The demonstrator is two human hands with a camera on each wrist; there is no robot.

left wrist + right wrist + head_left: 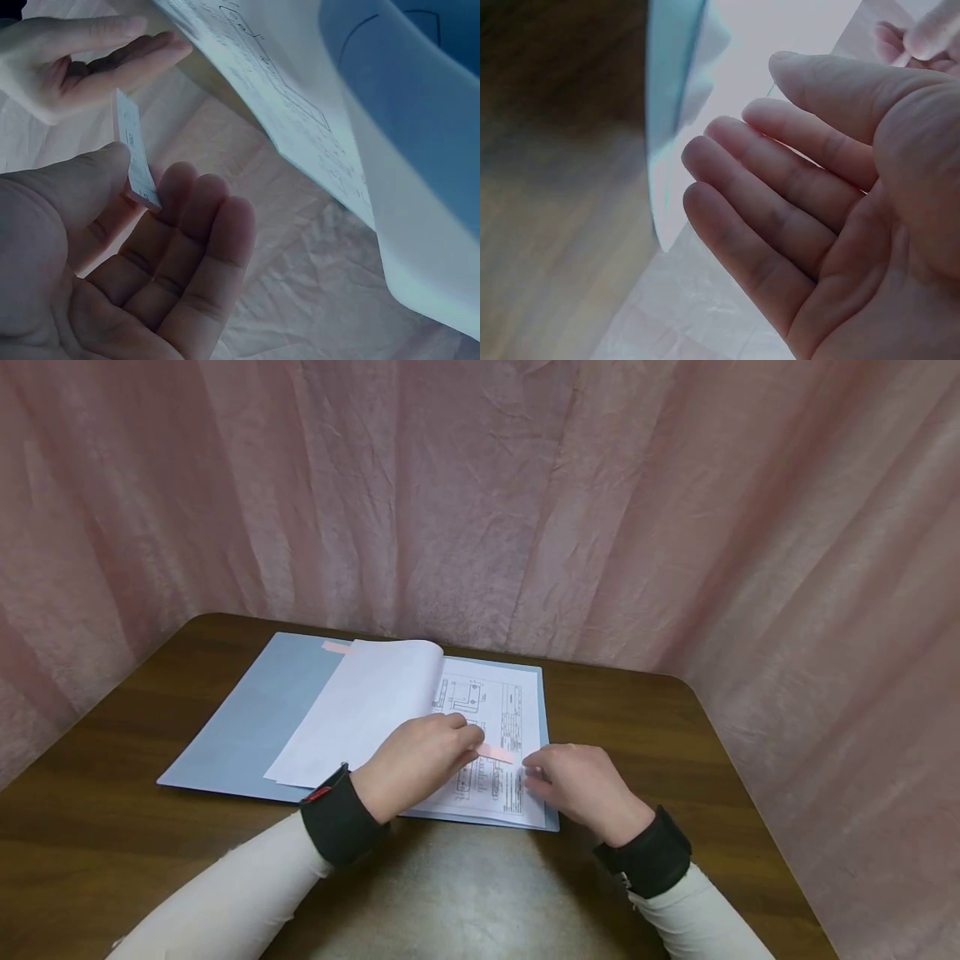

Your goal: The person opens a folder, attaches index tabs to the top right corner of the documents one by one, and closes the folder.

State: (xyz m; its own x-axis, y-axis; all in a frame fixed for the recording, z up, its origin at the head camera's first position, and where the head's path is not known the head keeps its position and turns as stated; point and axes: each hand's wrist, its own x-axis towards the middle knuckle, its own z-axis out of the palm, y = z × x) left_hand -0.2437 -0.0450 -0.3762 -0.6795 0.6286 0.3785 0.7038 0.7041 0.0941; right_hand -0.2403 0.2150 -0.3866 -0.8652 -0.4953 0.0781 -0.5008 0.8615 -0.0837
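My left hand (423, 756) pinches a narrow pink sticky-note pad (497, 752) between thumb and index finger, above a sheet of printed technical drawings (531, 702). In the left wrist view, the pad's printed underside (135, 150) faces the camera. My right hand (581, 785) hovers near the pad's free end, at the right edge of the drawing sheet, with relaxed fingers and nothing in them. The sheets lie in an opened light-blue folder (247, 718). White pages (360, 702) are turned over to the left, their fold bulging upward.
A pink sticky tab (335, 647) shows at the top edge of the turned pages. The folder rests on a dark wooden table (622, 710). Pink curtains (480, 502) hang close behind the table and along its sides.
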